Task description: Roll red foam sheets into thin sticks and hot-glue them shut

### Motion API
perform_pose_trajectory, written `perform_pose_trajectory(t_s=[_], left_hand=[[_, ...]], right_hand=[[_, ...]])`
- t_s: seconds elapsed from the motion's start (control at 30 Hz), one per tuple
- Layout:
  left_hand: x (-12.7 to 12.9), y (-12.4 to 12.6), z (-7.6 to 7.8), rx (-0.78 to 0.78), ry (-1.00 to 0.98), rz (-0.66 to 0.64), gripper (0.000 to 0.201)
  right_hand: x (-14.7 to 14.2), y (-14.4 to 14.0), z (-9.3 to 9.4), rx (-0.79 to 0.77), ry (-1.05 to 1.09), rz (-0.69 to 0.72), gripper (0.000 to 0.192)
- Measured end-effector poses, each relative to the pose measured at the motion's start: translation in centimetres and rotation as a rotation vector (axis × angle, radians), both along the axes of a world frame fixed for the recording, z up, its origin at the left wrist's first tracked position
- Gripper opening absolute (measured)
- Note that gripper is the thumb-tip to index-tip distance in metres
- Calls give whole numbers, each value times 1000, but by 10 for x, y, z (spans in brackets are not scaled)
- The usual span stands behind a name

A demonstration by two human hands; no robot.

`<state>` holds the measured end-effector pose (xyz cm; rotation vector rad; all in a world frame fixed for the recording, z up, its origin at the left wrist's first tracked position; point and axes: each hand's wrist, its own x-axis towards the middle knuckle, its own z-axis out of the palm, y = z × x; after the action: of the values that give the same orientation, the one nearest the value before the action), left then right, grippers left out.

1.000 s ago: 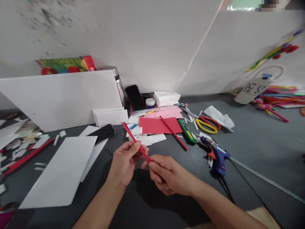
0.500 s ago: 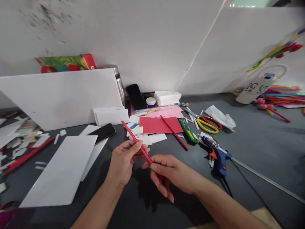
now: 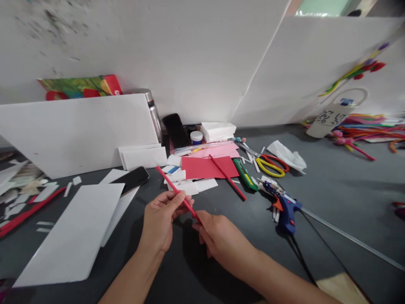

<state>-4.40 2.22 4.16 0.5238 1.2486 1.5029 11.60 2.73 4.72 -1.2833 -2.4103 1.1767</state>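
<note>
A thin red rolled paper stick (image 3: pixel 167 180) slants between my two hands above the dark table. My left hand (image 3: pixel 164 213) pinches it near its middle, thumb on top. Around its lower end my right hand (image 3: pixel 218 236) is closed, hiding that end. Beyond the hands, a second red stick (image 3: pixel 228 177) rests partly on a sheet of red paper (image 3: pixel 196 168). White paper pieces (image 3: pixel 207 184) lie just in front of that sheet.
To the right are a green cutter (image 3: pixel 245 175), scissors (image 3: pixel 272 165), crumpled tissue (image 3: pixel 286 155) and a blue glue gun (image 3: pixel 288 213) with its cord. On the left lie white sheets (image 3: pixel 72 232), a phone (image 3: pixel 136 177) and paper scraps. A white board (image 3: pixel 79 135) stands behind.
My right hand has turned over, knuckles now up, and its fingers have closed around the stick's lower end. My left hand keeps its pinch. The view has shifted slightly.
</note>
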Motion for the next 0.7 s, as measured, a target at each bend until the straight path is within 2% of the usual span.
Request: perform_pose_trajectory(t_s=[0.1,0.43,0.53,0.7], left_hand=[[-1,0,0,9,-6,-13,28],[-5,2,0,67,-50,-91,25],[-8,2,-1,69,-100,-106,23],[-13,3,-1,52,-197,-135,24]], right_hand=[[1,-1,1,-18,29,4,21],[2,-2,-4,-338,264,-64,27],[2,-2,-4,-535,460,-53,31],[6,7,3,-999,750,40,42]])
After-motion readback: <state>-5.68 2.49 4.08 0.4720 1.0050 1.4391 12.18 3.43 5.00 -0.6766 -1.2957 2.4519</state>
